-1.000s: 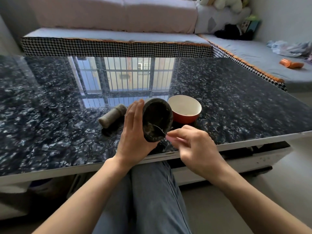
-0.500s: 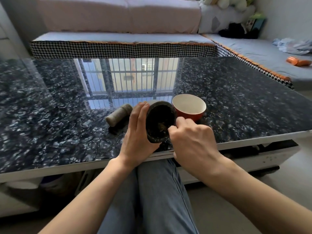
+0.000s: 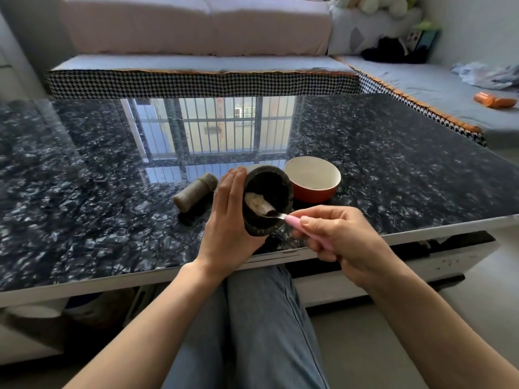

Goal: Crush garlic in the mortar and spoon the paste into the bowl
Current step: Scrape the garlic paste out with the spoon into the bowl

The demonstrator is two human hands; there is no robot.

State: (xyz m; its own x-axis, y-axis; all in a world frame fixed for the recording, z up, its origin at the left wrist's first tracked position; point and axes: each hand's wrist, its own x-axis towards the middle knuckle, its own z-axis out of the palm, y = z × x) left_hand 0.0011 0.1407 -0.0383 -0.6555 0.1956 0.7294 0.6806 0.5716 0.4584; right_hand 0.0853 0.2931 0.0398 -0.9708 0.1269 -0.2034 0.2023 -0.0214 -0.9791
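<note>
So the spoon (image 3: 264,209) now comes up loaded with paste — right hand (image 3: 341,237) pinching it, left hand (image 3: 229,220) gripping the tilted mortar (image 3: 268,199) — bowl (image 3: 313,178) next.

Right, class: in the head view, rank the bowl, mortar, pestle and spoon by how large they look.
1. bowl and mortar: alike; the mortar is nearer, so unranked.
2. pestle
3. spoon, partly hidden by the right hand.
</note>
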